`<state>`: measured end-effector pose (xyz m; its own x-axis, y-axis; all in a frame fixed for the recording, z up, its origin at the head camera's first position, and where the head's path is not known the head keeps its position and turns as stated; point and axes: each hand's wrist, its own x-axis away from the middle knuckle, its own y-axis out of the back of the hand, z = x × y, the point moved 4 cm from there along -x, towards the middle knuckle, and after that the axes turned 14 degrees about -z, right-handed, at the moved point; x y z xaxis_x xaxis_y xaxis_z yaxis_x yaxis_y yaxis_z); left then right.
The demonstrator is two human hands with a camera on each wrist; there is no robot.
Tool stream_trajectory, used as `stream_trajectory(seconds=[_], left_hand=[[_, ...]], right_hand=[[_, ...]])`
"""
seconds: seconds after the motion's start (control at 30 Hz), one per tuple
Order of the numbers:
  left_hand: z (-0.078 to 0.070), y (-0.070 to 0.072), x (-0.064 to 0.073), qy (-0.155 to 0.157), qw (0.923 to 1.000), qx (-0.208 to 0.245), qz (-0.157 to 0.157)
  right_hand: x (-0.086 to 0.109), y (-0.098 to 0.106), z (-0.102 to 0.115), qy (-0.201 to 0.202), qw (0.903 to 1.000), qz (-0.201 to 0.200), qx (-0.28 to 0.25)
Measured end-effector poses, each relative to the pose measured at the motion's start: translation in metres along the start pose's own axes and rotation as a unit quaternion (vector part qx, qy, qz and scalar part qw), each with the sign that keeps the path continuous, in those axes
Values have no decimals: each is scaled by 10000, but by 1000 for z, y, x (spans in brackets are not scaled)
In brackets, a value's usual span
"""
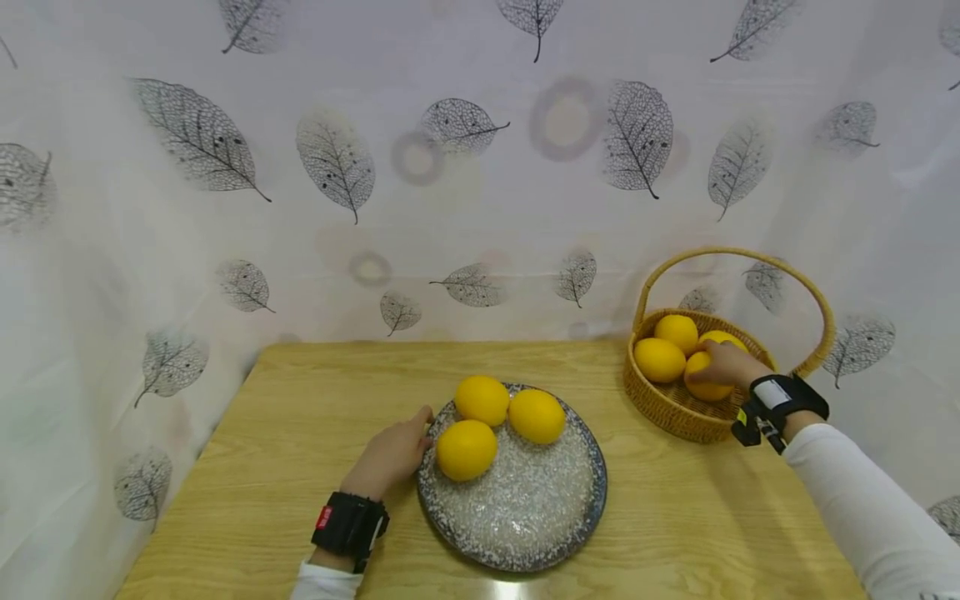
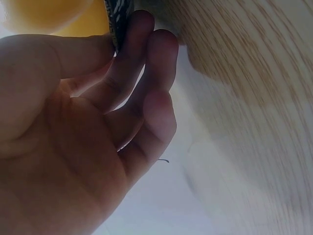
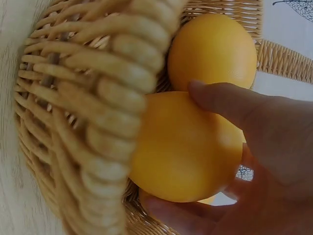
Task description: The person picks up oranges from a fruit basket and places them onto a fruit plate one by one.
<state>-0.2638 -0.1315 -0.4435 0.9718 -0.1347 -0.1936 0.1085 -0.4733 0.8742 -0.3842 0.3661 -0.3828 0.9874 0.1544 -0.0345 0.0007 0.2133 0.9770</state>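
At the table's centre lies a round speckled grey plate (image 1: 525, 517) with a dark rim. Three smooth yellow-orange fruits (image 1: 467, 450) sit on its far left part. My left hand (image 1: 392, 454) pinches the plate's left rim, thumb on one side and fingers on the other, as the left wrist view shows. At the right stands a wicker basket (image 1: 675, 417) with a tall arched handle. My right hand (image 1: 731, 365) reaches into it and grips a yellow-orange fruit (image 3: 183, 147) between thumb and fingers. Other fruits (image 1: 660, 360) of the same kind lie beside it in the basket.
The basket's handle (image 1: 727, 252) arches above and behind my right hand. A light wood table (image 1: 337, 375) bears both plate and basket. Behind it hangs a pale curtain (image 1: 487, 208) printed with dark leaves.
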Motion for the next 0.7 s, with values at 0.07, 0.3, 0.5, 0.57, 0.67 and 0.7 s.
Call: stream_trajectory(seconds=[0.07,0.3,0.5,0.57,0.67,0.7], left_hand=[[-1,1,0,-17,10000,3,-16],[-2,1,0,-37,10000,-52,-25],[-2,1,0,14,10000,-48,4],[-2,0,1,36,10000,-45,29],[-2,1,0,3,10000,-35,4],[-1,1,0,-12,10000,-19,-13]], right_hand=[[0,-2,-1,-28,9999,135,-41],[0,-3,-1,-114,9994,341,-6],[2,-4,-1,-105,9996,276,-28],[3,-7,-2,-80,9997,222,-45],[2,-9,-3,30,9999,118,3],[1,-9,-3,63,9999,83,29]])
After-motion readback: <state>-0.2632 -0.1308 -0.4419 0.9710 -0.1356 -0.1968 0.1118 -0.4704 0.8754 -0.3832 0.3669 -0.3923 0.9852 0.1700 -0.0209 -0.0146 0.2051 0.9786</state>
